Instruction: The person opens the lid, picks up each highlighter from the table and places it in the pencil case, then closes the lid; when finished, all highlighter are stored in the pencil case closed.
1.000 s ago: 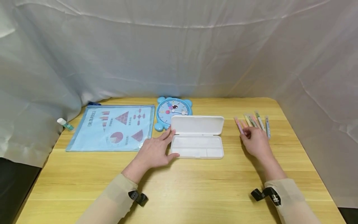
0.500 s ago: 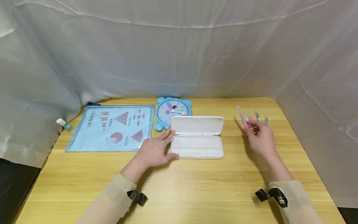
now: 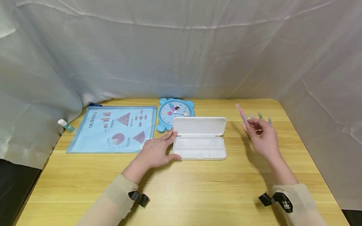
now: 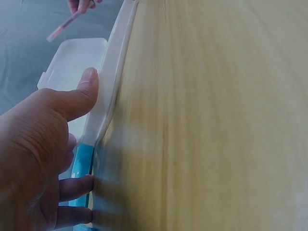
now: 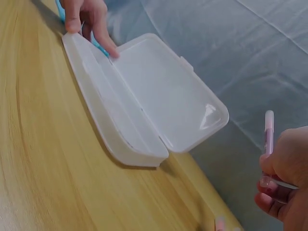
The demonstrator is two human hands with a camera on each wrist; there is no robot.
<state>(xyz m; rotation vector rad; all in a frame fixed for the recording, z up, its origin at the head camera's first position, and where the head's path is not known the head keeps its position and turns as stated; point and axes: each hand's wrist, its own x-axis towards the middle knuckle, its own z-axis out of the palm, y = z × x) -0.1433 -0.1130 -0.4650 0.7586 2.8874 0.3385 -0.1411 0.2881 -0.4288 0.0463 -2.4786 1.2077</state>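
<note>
A white pencil case (image 3: 199, 153) stands with its lid (image 3: 199, 126) raised. At its left end is my left hand (image 3: 155, 152), thumb on the front edge and index finger by the hinge, fingers mostly straight. The left wrist view shows that thumb (image 4: 86, 91) extended against the case wall. Off the case's right side, my right hand (image 3: 264, 138) pinches a pink pen (image 3: 242, 115) with a clear cap, raised and tilted. The right wrist view shows the pen (image 5: 268, 137) upright, its middle hidden by the thumb. Several other pens (image 3: 260, 116) lie behind the right hand, partly hidden.
Behind the case sits a blue toy clock (image 3: 172, 114). A blue zip folder (image 3: 99, 141) lies to its left, with a glue stick (image 3: 66, 125) beyond. Grey-white cloth (image 3: 181, 56) hangs around the back and sides of the wooden table (image 3: 192, 191).
The right hand has picked the pink pen off the group and lifted it; the pen's tip has since tilted left. The left hand and pencil case have stayed put.
</note>
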